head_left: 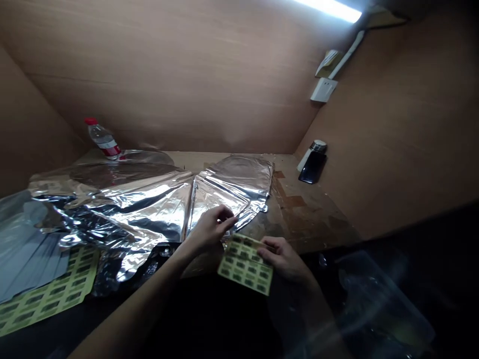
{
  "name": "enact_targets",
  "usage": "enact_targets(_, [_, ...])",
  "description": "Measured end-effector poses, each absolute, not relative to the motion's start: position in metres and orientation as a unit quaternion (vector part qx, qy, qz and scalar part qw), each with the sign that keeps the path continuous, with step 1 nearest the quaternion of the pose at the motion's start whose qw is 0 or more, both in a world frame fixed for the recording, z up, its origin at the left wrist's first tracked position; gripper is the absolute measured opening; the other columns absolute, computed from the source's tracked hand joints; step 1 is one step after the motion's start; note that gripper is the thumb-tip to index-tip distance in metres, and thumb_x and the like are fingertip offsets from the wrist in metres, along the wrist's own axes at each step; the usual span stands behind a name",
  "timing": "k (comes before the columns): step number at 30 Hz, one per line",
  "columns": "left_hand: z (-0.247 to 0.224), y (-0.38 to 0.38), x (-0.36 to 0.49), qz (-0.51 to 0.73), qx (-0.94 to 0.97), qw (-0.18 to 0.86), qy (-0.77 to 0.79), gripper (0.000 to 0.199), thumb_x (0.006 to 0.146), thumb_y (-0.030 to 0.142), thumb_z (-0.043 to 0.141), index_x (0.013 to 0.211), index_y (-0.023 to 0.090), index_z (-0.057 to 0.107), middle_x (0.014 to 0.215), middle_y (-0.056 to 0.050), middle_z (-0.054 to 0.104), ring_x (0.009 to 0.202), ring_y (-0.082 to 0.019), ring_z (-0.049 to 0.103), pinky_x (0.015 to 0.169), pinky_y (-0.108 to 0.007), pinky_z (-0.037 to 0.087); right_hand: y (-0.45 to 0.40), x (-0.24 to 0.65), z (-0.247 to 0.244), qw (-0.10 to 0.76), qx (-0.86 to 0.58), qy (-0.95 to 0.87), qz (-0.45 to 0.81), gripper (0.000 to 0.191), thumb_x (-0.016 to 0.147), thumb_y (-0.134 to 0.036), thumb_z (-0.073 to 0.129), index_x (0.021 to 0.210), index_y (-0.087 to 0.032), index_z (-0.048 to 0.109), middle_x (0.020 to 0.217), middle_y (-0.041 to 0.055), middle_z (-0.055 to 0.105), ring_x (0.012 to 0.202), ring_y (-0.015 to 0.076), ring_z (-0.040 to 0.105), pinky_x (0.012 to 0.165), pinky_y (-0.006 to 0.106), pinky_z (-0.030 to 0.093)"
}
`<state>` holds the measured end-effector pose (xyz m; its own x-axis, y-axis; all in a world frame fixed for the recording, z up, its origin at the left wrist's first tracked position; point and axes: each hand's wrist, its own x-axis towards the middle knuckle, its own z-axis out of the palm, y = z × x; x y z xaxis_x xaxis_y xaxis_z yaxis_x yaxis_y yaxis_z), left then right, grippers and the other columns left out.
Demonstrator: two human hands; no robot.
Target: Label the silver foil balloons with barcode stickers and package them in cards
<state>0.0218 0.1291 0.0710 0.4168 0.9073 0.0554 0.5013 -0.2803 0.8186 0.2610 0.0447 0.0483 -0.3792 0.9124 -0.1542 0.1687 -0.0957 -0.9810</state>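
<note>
Where the wood-panelled walls [168,85] of the booth meet the far edge of the worktop [303,209], a strip light [329,7] shines at the upper right, above a white wall socket [324,89] mounted on the right-hand wall. At the far left corner of the worktop stands an upright water bottle [103,139] with a red cap. At the far right corner, a black smartphone [312,167] leans against the wall just beside a metal-capped white container [312,154]. Creased aluminium foil [149,209] covers the left and centre of the worktop. At the left edge, a stack of grey sheets [26,244] partly overlaps a yellow-green label sheet [48,294]. Toward the front right, a clear plastic bag [377,299] lies on a dark surface. The left hand [211,232] is positioned at the front edge of the foil, with thumb and forefinger pinched together; whether they grip the foil cannot be determined. The right hand [282,257] pinches the right edge of a second yellow-green label sheet [243,264], which is printed with rows of dark rectangles and is held just in front of the foil, close to the left hand.
</note>
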Motion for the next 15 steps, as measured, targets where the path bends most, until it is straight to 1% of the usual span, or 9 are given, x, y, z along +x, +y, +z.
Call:
enact_targets(2, [0.059,0.162,0.046,0.23,0.784,0.282,0.502,0.031,0.082,0.047,0.071,0.088,0.017,0.067,0.092,-0.01,0.071,0.087,-0.025,0.064,0.073,-0.03,0.045,0.041,0.284,0.05,0.259,-0.456,-0.616,0.588,0.029,0.093,-0.038,0.068,0.08,-0.013,0.064,0.071,-0.0025,0.055,0.064,0.0106,0.048,0.057,0.021,0.035])
enact_targets(4, [0.047,0.187,0.06,0.188,0.799,0.259,0.509,0.031,0.068,0.041,0.082,0.076,0.017,0.066,0.086,-0.01,0.069,0.085,-0.027,0.062,0.069,-0.03,0.041,0.038,0.302,0.055,0.203,-0.436,-0.657,0.581,0.024,0.092,-0.034,0.069,0.08,-0.013,0.067,0.069,-0.003,0.055,0.063,0.0104,0.048,0.057,0.021,0.034])
enact_targets(5, [0.042,0.196,0.063,0.171,0.801,0.268,0.507,0.028,0.066,0.038,0.083,0.071,0.017,0.065,0.08,-0.01,0.068,0.081,-0.026,0.061,0.066,-0.029,0.038,0.037,0.309,0.058,0.194,-0.425,-0.678,0.568,0.021,0.091,-0.032,0.07,0.08,-0.014,0.069,0.069,-0.0029,0.056,0.064,0.0107,0.049,0.058,0.021,0.035])
enact_targets(7, [0.037,0.209,0.063,0.138,0.802,0.287,0.505,0.023,0.072,0.036,0.076,0.064,0.017,0.064,0.068,-0.006,0.064,0.069,-0.022,0.058,0.061,-0.028,0.034,0.037,0.317,0.064,0.201,-0.4,-0.718,0.533,0.018,0.09,-0.03,0.072,0.081,-0.014,0.071,0.074,-0.0011,0.061,0.07,0.0129,0.055,0.065,0.023,0.04])
enact_targets(9, [0.037,0.218,0.058,0.114,0.797,0.312,0.504,0.028,0.081,0.037,0.064,0.062,0.017,0.064,0.059,-0.003,0.06,0.059,-0.018,0.054,0.057,-0.028,0.032,0.043,0.32,0.071,0.221,-0.369,-0.742,0.514,0.018,0.09,-0.031,0.071,0.082,-0.015,0.073,0.086,0.0027,0.066,0.079,0.0155,0.061,0.072,0.025,0.045])
enact_targets(11, [0.039,0.222,0.052,0.1,0.791,0.335,0.502,0.034,0.085,0.039,0.057,0.059,0.017,0.061,0.054,-0.001,0.056,0.053,-0.016,0.049,0.054,-0.027,0.03,0.058,0.318,0.077,0.242,-0.34,-0.753,0.508,0.02,0.093,-0.033,0.069,0.083,-0.015,0.073,0.106,0.0073,0.069,0.092,0.0185,0.065,0.079,0.028,0.048])
enact_targets(13, [0.042,0.224,0.049,0.098,0.784,0.35,0.502,0.036,0.085,0.04,0.054,0.057,0.017,0.059,0.053,0.0,0.054,0.05,-0.014,0.047,0.051,-0.026,0.029,0.081,0.312,0.081,0.254,-0.325,-0.776,0.477,0.022,0.094,-0.033,0.068,0.081,-0.016,0.074,0.133,0.0099,0.063,0.114,0.0233,0.062,0.093,0.032,0.048])
enact_targets(15, [0.043,0.224,0.047,0.104,0.777,0.359,0.506,0.035,0.084,0.04,0.054,0.059,0.017,0.059,0.054,0.0,0.056,0.05,-0.014,0.048,0.05,-0.025,0.029,0.107,0.303,0.08,0.239,-0.326,-0.812,0.422,0.022,0.093,-0.031,0.069,0.078,-0.017,0.075,0.152,0.009,0.049,0.135,0.0279,0.049,0.108,0.037,0.041])
